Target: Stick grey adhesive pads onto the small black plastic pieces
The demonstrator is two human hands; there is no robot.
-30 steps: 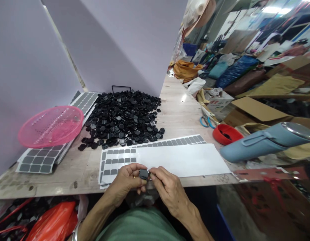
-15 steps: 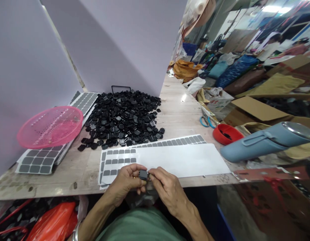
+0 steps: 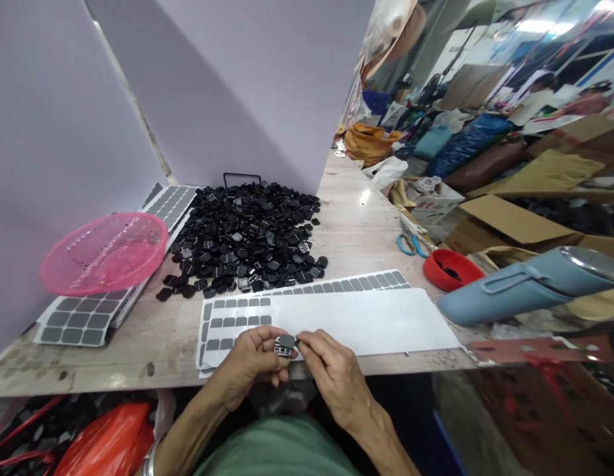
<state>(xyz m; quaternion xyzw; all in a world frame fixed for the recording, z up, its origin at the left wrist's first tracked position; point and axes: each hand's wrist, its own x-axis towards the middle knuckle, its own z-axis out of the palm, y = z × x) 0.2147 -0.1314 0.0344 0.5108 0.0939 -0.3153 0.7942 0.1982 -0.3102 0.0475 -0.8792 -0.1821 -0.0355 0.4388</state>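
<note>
Near the table's front edge, my left hand [image 3: 255, 357] pinches a small black plastic piece [image 3: 283, 351] between thumb and fingers. A grey rounded pad [image 3: 287, 341] lies against the top of the piece, and the face towards me shows pale cutouts. My right hand [image 3: 334, 370] is closed in a pinch at the right edge of the piece. Something small and dark shows at those fingertips, too small to name. Under and behind my hands lies a white sheet [image 3: 356, 317] with rows of grey rounded stickers [image 3: 237, 322] at its left end.
A heap of black plastic pieces [image 3: 252, 231] rises at the back. A pink basket [image 3: 106, 254] and sticker sheets [image 3: 76, 320] lie left. Scissors [image 3: 411, 244], a red bowl [image 3: 450, 270] and a blue bottle [image 3: 525, 281] are right. Beyond are cardboard boxes [image 3: 520, 221].
The black piece has tilted in my left hand, so its face with pale cutouts now shows below the grey pad. Both hands stay in nearly the same place.
</note>
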